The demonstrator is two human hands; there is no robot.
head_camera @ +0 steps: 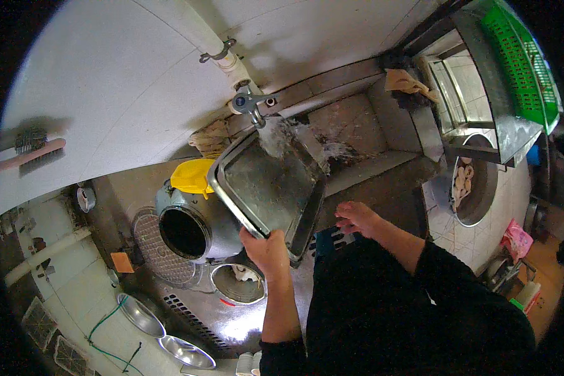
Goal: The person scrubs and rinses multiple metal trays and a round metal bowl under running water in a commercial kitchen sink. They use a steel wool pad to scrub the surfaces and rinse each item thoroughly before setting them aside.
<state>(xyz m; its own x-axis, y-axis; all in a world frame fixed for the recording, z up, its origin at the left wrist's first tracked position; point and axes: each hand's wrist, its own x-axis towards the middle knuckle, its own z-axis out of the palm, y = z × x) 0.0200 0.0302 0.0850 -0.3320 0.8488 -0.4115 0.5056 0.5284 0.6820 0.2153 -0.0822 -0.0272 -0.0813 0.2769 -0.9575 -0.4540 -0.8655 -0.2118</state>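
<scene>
My left hand [268, 249] grips the near corner of a rectangular metal tray [272, 188], which is tilted over the near edge of a sink. Water from a wall faucet [249, 105] runs onto the tray's far corner and splashes into the stone or concrete basin [348, 122]. My right hand [355, 218] is off the tray, to its right, near the front rim of the sink, with its fingers apart and nothing seen in them.
Left of the tray are a yellow plastic basket [190, 176], a large metal pot [185, 232] and a smaller bowl [238, 284] on the floor. A cloth [409, 84] hangs on the sink's right corner. At right stand a metal rack [489, 70], a green basket [517, 70] and a basin [484, 188] holding pale food.
</scene>
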